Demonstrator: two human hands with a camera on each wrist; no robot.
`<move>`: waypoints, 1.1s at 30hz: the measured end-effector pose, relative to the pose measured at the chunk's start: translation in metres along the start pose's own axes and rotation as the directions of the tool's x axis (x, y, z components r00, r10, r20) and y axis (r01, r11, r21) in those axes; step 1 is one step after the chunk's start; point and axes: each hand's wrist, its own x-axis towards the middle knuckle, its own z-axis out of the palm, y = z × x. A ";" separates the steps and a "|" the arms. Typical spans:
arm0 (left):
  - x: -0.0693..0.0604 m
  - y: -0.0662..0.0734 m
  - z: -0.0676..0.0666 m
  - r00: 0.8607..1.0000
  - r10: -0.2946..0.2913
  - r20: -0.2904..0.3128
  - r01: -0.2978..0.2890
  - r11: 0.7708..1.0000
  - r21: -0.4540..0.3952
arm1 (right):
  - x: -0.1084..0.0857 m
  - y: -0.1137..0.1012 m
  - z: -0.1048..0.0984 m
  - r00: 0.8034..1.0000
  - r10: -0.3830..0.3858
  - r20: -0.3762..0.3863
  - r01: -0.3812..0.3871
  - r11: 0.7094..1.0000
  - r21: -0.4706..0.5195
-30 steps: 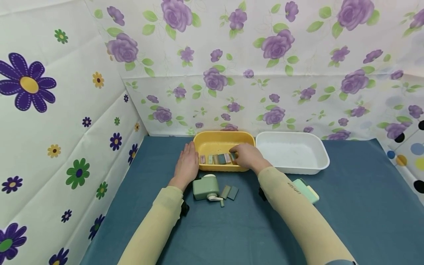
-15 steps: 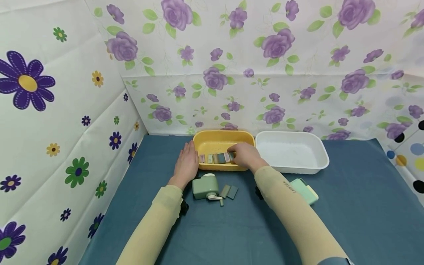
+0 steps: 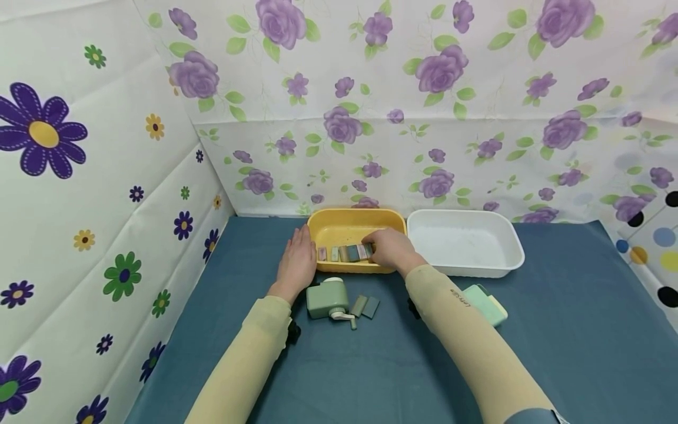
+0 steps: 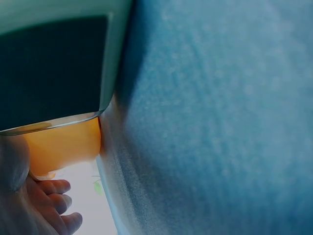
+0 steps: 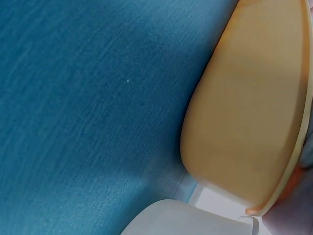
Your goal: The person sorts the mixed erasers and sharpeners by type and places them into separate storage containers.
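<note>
Head view shows me the right hand (image 3: pixel 391 248) curled over small coloured rectangular blocks (image 3: pixel 352 253) along the front wall of the yellow plastic tub (image 3: pixel 355 219); whether it pinches one I cannot tell. The left hand (image 3: pixel 298 259) lies straight-fingered against the tub's left end. Nearer me stand a green crank-handled box (image 3: pixel 324 301) and two flat tiles (image 3: pixel 365 307); the right sleeve (image 3: pixel 450 324) partly hides a mint-green case (image 3: pixel 487 306). A white plastic tub (image 3: pixel 466 241) sits just beside, near the far edge of the blue cloth-covered desk (image 3: pixel 349 377), flower-printed sheets (image 3: pixel 304 126) behind.

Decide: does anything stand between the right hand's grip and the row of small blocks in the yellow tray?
Nothing visible does. The right hand's grip reaches into the yellow tray, to the right end of the block row; whether it pinches one is hidden. The left hand lies at the tray's left side, clear.
</note>
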 end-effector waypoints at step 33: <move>0.002 0.000 0.000 1.000 -0.016 0.006 0.016 1.000 0.019 | 0.003 0.003 0.003 1.000 -0.002 -0.003 0.002 1.000 -0.011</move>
